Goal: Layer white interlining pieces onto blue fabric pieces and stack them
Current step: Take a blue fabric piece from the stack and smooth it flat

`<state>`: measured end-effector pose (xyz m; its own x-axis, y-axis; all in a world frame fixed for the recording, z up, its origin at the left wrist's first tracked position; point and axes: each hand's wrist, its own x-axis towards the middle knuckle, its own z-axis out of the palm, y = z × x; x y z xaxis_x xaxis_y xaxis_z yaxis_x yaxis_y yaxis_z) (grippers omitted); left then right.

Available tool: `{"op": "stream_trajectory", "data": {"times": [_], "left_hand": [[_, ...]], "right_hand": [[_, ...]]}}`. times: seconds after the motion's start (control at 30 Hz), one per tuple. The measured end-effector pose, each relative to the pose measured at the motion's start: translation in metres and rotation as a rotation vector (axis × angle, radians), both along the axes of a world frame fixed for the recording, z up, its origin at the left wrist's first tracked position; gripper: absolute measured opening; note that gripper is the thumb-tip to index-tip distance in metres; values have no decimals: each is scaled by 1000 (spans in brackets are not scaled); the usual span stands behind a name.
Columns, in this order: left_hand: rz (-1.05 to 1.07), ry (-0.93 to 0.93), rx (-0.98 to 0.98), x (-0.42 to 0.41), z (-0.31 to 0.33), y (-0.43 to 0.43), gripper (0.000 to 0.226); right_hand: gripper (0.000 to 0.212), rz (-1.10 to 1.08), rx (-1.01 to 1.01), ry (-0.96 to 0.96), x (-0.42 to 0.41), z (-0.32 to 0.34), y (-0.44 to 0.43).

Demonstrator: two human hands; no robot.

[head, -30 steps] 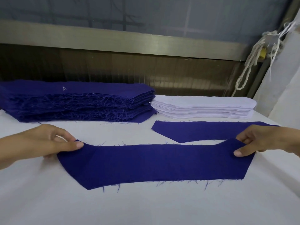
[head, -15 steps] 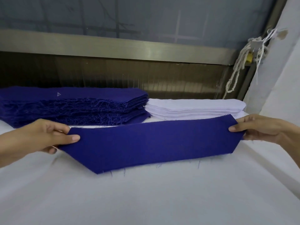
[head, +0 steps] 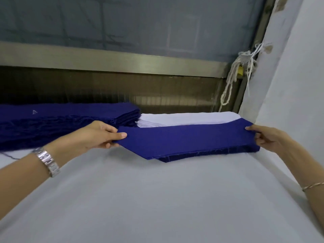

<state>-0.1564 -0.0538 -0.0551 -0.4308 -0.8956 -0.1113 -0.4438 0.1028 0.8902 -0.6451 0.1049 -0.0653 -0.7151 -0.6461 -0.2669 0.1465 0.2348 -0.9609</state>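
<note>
Between the left hand and the right hand: the held fabric piece, pinched at either end, over the table. Directly under it, nearer the right hand than the left: a second fabric piece, flat on the table, poking out at the near edge. Just beyond the held fabric piece, between the two hands but farther from the person: the interlining stack. Beyond and outward of the left hand: the fabric stack, its end just beside the interlining stack. Up beyond the right hand, well apart: a cord, hanging. On the left wrist, a watch; on the right wrist, a bracelet.
</note>
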Motion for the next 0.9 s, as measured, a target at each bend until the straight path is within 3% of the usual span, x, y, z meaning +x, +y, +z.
{"op": "stream_trajectory", "data": {"times": [0.33, 0.57, 0.9], "left_hand": [[-34, -48, -18, -58, -19, -11, 25], [-45, -111, -42, -68, -30, -15, 29], [-53, -136, -71, -66, -39, -17, 31]], "right_hand": [[29, -228, 80, 256, -34, -21, 3], [29, -227, 41, 304, -36, -30, 3], [19, -193, 149, 444, -39, -38, -1]]}}
